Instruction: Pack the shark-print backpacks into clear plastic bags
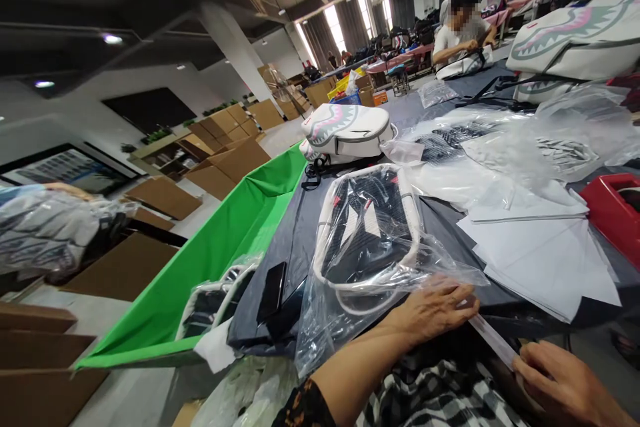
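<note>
A white-edged backpack (370, 227) with black mesh lies inside a clear plastic bag (320, 320) on the dark-covered table in front of me. My left hand (440, 307) is closed on the near right edge of this bag, its fingers curled over the film. From there a narrow whitish strip (493, 341) stretches, taut, towards the lower right. The strip's other end is pinched in my right hand (560, 380), low at the right and off the table.
White backpacks with a shark-mouth print (345, 127) stand behind the bag. Paper sheets (545, 253) and a red dispenser (615, 207) lie right. A phone (273, 290) rests left, beside a green bin (200, 287) holding bagged backpacks. A co-worker (463, 33) handles a backpack farther back.
</note>
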### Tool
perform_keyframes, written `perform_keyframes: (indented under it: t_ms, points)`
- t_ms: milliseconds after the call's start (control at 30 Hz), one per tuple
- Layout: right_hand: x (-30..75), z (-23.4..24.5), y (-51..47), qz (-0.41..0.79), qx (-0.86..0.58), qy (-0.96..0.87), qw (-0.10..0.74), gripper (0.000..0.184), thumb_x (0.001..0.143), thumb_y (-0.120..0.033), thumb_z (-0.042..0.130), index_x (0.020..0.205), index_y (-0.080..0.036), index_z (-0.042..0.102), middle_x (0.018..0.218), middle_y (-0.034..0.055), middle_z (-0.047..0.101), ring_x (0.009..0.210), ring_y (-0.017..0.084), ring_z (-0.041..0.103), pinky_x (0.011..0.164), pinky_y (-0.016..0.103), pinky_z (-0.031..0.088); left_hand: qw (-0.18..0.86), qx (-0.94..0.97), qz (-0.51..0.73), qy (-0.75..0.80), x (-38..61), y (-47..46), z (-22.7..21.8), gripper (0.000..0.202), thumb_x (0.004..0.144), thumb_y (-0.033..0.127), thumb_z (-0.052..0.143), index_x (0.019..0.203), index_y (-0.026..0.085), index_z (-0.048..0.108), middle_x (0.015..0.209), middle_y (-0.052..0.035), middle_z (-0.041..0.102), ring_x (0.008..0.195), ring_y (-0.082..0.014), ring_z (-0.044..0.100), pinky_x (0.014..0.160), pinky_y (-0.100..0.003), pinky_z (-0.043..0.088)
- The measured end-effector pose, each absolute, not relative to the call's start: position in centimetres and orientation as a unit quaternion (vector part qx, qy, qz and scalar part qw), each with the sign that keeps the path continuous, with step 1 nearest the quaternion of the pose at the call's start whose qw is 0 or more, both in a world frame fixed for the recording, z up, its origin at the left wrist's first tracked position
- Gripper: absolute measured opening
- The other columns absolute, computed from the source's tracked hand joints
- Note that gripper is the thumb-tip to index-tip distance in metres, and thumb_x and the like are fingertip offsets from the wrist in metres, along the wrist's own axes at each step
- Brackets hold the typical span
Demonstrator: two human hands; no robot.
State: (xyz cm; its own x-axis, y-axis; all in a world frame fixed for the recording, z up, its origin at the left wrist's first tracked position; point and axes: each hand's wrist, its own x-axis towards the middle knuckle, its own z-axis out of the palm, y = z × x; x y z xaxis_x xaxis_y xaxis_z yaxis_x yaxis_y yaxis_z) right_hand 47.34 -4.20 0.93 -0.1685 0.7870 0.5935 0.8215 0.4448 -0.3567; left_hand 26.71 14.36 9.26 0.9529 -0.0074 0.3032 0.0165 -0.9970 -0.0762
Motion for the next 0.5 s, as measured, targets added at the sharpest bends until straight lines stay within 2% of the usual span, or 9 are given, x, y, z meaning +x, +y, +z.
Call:
perform_keyframes:
  t_ms: [67, 133, 200, 267, 333, 367, 433, 500]
  points:
    - [47.1, 0.7, -4.8, -0.022, -0.487, -0.788, 0.376, 0.027, 0.096, -0.013, 0.046, 0.107, -0.029, 0.066, 0.073, -0.0018, 0.062, 0.062, 0.012, 0.056, 0.062, 0.025, 0.044, 0.04, -0.99, -0.127, 0.04, 27.2, 14.4, 9.7, 0.012, 0.099, 0.017, 0.057, 0.097, 0.016, 0.068, 0.109, -0.0105, 0.068, 0.097, -0.0211, 0.062, 0.084, -0.033, 0.046]
    - [47.0, 0.4, -5.4, -0.021, -0.468, -0.795, 0.386, 0.031, 0.094, -0.009, 0.046, 0.11, -0.029, 0.064, 0.075, -0.0015, 0.064, 0.063, 0.012, 0.057, 0.063, 0.025, 0.045, 0.041, -0.99, -0.11, 0.083, 27.1, 14.4, 9.4, 0.015, 0.1, 0.016, 0.055, 0.091, 0.016, 0.067, 0.095, -0.0083, 0.068, 0.091, -0.0198, 0.061, 0.077, -0.031, 0.045]
    - [47.1, 0.0, -5.6, -0.033, -0.471, -0.79, 0.391, 0.037, 0.09, -0.009, 0.053, 0.118, -0.032, 0.062, 0.078, -0.0017, 0.065, 0.066, 0.012, 0.06, 0.066, 0.025, 0.049, 0.039, -0.988, -0.112, 0.097, 26.6, 14.2, 8.7, 0.016, 0.102, 0.017, 0.051, 0.096, 0.016, 0.067, 0.086, -0.0064, 0.066, 0.082, -0.0187, 0.058, 0.072, -0.031, 0.043]
    - [47.3, -0.5, -5.2, -0.059, -0.514, -0.763, 0.387, 0.048, 0.087, -0.012, 0.059, 0.131, -0.032, 0.057, 0.092, 0.0022, 0.069, 0.081, 0.016, 0.066, 0.074, 0.028, 0.053, 0.035, -0.987, -0.121, 0.099, 26.0, 14.1, 8.0, 0.017, 0.102, 0.017, 0.05, 0.106, 0.014, 0.067, 0.088, -0.0068, 0.067, 0.081, -0.0187, 0.057, 0.072, -0.031, 0.043]
    - [47.3, -1.1, -4.3, -0.075, -0.575, -0.725, 0.372, 0.057, 0.088, -0.017, 0.055, 0.144, -0.027, 0.05, 0.111, 0.0088, 0.069, 0.099, 0.022, 0.068, 0.084, 0.034, 0.055, 0.031, -0.987, -0.118, 0.104, 25.6, 13.9, 7.4, 0.018, 0.102, 0.018, 0.052, 0.111, 0.013, 0.067, 0.094, -0.0077, 0.068, 0.084, -0.0185, 0.057, 0.076, -0.031, 0.043]
    - [47.2, -1.6, -3.8, -0.072, -0.594, -0.715, 0.363, 0.056, 0.09, -0.018, 0.051, 0.146, -0.025, 0.049, 0.115, 0.0107, 0.069, 0.101, 0.023, 0.068, 0.084, 0.036, 0.055, 0.032, -0.988, -0.107, 0.106, 25.4, 13.9, 7.3, 0.017, 0.102, 0.02, 0.054, 0.11, 0.014, 0.067, 0.098, -0.0078, 0.068, 0.086, -0.0183, 0.057, 0.077, -0.031, 0.043]
    - [46.8, -2.6, -3.2, -0.055, -0.595, -0.72, 0.354, 0.047, 0.093, -0.02, 0.045, 0.138, -0.021, 0.057, 0.105, 0.0097, 0.072, 0.087, 0.022, 0.069, 0.074, 0.034, 0.055, 0.037, -0.99, -0.079, 0.111, 25.1, 13.9, 7.3, 0.014, 0.101, 0.022, 0.057, 0.104, 0.017, 0.07, 0.104, -0.0072, 0.068, 0.088, -0.0179, 0.057, 0.08, -0.03, 0.043]
    - [46.7, -3.7, -3.3, -0.033, -0.572, -0.744, 0.343, 0.035, 0.095, -0.022, 0.045, 0.123, -0.02, 0.066, 0.089, 0.0068, 0.073, 0.073, 0.02, 0.068, 0.066, 0.032, 0.054, 0.04, -0.991, -0.06, 0.111, 24.7, 13.9, 7.4, 0.015, 0.101, 0.023, 0.058, 0.101, 0.019, 0.072, 0.106, -0.0067, 0.069, 0.091, -0.018, 0.059, 0.083, -0.03, 0.043]
